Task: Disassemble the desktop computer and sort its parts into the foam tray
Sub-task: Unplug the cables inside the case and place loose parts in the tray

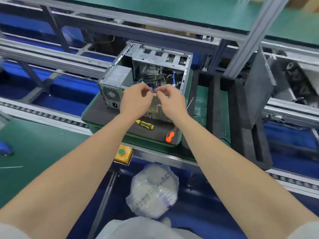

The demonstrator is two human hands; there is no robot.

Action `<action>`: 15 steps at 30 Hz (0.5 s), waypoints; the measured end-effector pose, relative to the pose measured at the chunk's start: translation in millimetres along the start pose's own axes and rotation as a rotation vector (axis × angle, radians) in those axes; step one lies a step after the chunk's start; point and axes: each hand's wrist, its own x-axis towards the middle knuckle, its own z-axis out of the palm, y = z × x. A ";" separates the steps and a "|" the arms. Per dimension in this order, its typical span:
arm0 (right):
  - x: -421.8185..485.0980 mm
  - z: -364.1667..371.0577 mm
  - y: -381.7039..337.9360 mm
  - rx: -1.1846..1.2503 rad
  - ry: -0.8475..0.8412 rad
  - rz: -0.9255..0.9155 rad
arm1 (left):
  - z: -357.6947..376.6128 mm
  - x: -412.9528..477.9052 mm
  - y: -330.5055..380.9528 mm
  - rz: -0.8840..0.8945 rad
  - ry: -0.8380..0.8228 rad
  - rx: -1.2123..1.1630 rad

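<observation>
An open grey desktop case (160,56) lies on a dark mat (101,109), with its power supply (117,78) at the left and a tangle of cables (160,79) inside. Both hands meet over the case's near edge. My left hand (136,99) pinches a small blue connector (150,89) between thumb and fingers. My right hand (170,100) pinches a small white piece (155,94) right beside it. What the connector joins to is hidden behind the fingers. A black foam tray (241,107) stands to the right of the case.
A yellow-and-black screwdriver (144,124) and an orange-handled one (170,135) lie on the mat in front of the case. The grey side panel (259,87) leans in the foam tray. A yellow box with a green button (122,153) sits on the conveyor rail. A plastic-wrapped bundle (153,190) lies below.
</observation>
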 end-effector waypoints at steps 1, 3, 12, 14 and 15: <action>7.9 -3.9 -1.7 -0.016 0.006 0.000 | 0.1 9.9 1.0 0.008 -0.014 0.004; 25.9 -8.0 -3.0 -0.032 0.017 0.023 | -1.7 29.5 -1.1 0.017 -0.042 0.011; 115.5 16.0 7.9 -0.114 0.215 0.293 | -2.6 138.7 -47.9 0.054 -0.222 -0.018; 131.9 22.7 13.6 -0.143 0.234 0.373 | 5.1 161.4 -55.9 0.054 -0.283 -0.004; 138.6 25.7 17.4 -0.157 0.221 0.416 | 10.1 171.0 -58.5 0.057 -0.316 -0.003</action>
